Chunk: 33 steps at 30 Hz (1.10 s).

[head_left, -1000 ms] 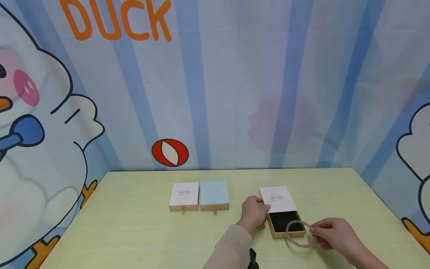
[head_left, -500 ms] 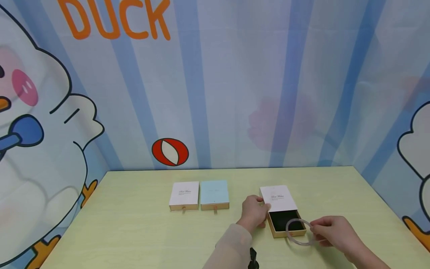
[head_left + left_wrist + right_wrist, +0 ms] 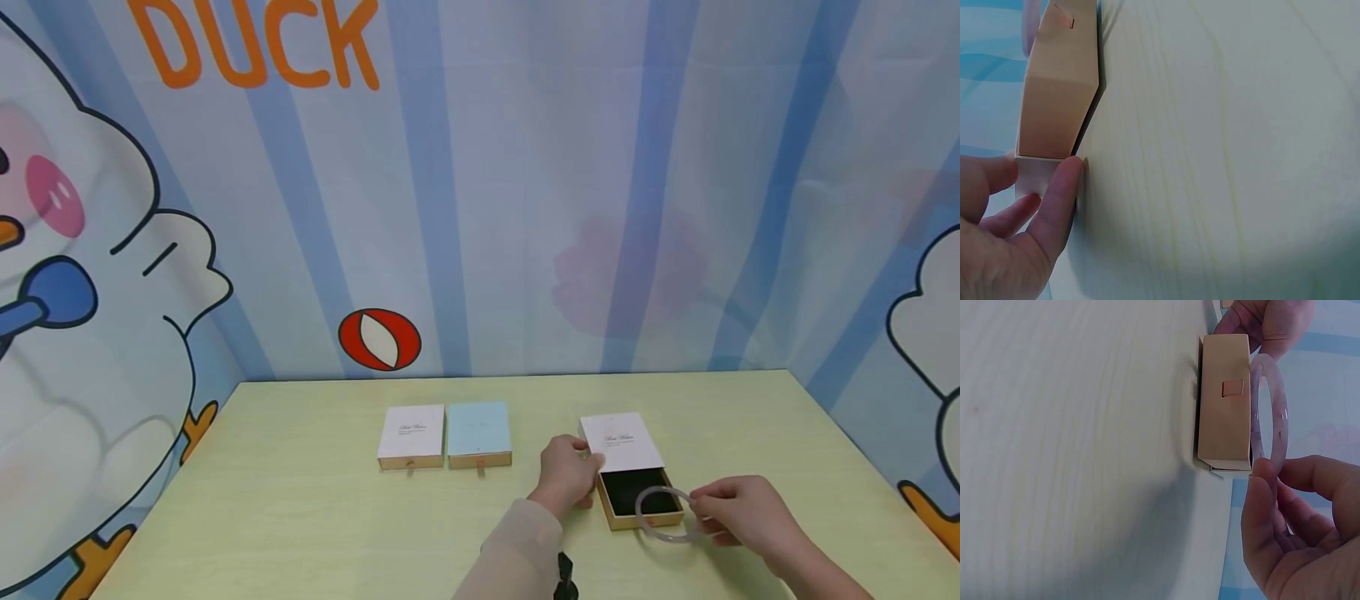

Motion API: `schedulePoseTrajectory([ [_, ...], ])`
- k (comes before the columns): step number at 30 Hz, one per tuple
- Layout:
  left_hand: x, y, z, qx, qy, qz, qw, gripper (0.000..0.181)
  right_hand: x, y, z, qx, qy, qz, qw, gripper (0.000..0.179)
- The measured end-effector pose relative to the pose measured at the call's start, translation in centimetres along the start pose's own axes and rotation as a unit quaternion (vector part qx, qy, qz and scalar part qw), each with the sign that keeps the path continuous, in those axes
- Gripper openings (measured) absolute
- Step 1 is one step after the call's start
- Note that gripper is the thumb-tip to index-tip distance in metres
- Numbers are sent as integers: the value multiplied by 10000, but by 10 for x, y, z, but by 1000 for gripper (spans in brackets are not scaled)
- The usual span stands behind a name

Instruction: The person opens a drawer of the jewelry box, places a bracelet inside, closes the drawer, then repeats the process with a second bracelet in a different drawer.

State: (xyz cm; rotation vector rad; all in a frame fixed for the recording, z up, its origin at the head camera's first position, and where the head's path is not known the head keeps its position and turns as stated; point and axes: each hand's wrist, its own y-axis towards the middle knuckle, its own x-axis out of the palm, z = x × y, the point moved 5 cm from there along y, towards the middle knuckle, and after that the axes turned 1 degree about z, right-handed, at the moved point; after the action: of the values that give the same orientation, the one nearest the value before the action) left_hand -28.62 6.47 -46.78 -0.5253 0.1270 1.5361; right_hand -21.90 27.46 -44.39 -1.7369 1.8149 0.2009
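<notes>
A drawer-style gift box (image 3: 621, 443) with a white sleeve sits on the right side of the table, its tan drawer (image 3: 645, 522) pulled partway out toward me and its black lining (image 3: 633, 490) showing. My left hand (image 3: 566, 477) grips the sleeve's left side; in the left wrist view its fingertips (image 3: 1071, 167) press the sleeve close to the drawer. Between thumb and fingers, my right hand (image 3: 742, 517) pinches a pale, translucent pinkish bangle (image 3: 1279, 419). The bangle is tilted above the drawer's front right corner and overlaps it in the head view.
Farther left stand two shut boxes side by side, one white-topped (image 3: 411, 432) and one light blue (image 3: 478, 429), each with a small pull tab in front. A striped duck-print cloth (image 3: 510, 208) rises behind the table (image 3: 315, 500). A small black object (image 3: 566, 577) shows beside the left sleeve.
My right hand and the bangle have shifted slightly up and left in the head view. The left hand keeps its grip, and the box stays in place.
</notes>
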Motion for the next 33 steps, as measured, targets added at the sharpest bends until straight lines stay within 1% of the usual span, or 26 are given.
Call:
schedulePoseTrajectory([
  [8,-1,1,0,50,-60,-5,10000,27,0,1,-2,-30,-9,-42,10000,26],
  [14,-1,-1,0,17,-63,-6,10000,27,0,3,-3,-31,-177,-113,9998,26],
  [21,-2,-1,2,89,-48,-1,9999,27,0,4,-7,-249,-287,-80,9992,26],
  [28,-1,1,0,34,-59,-32,10000,27,1,4,-10,-437,-310,25,9986,25],
  [33,-1,1,0,64,-87,-55,9999,27,2,6,-12,-471,-293,31,9985,25],
])
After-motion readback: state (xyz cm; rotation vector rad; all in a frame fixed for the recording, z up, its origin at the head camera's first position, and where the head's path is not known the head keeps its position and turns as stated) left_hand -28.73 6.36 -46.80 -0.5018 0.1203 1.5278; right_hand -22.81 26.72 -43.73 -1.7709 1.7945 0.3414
